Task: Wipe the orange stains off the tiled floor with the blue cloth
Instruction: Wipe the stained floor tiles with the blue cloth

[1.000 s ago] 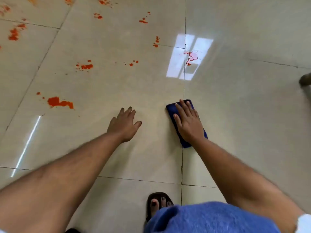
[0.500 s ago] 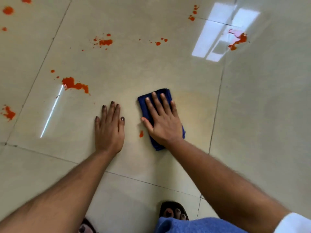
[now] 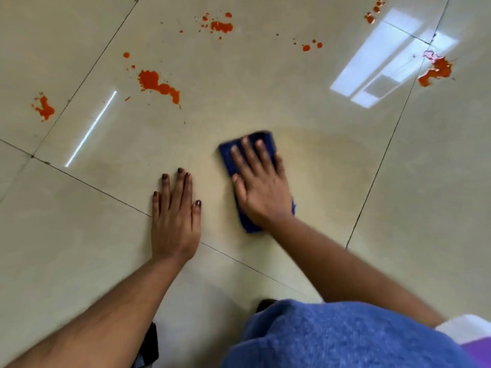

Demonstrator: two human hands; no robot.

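The right hand [image 3: 261, 192] covers the middle of the motion-blurred blue cloth [image 3: 255, 140]; beyond the cloth, the frame's top edge cuts an orange stain [image 3: 378, 2].

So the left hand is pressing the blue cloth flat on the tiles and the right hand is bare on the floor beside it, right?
Not quite: the hands are swapped. In the head view the right hand presses the blue cloth flat, and the left hand rests bare on the tiled floor beside it.

Single head view, looking steeply down, close over tiled floor [image 3: 345, 181].
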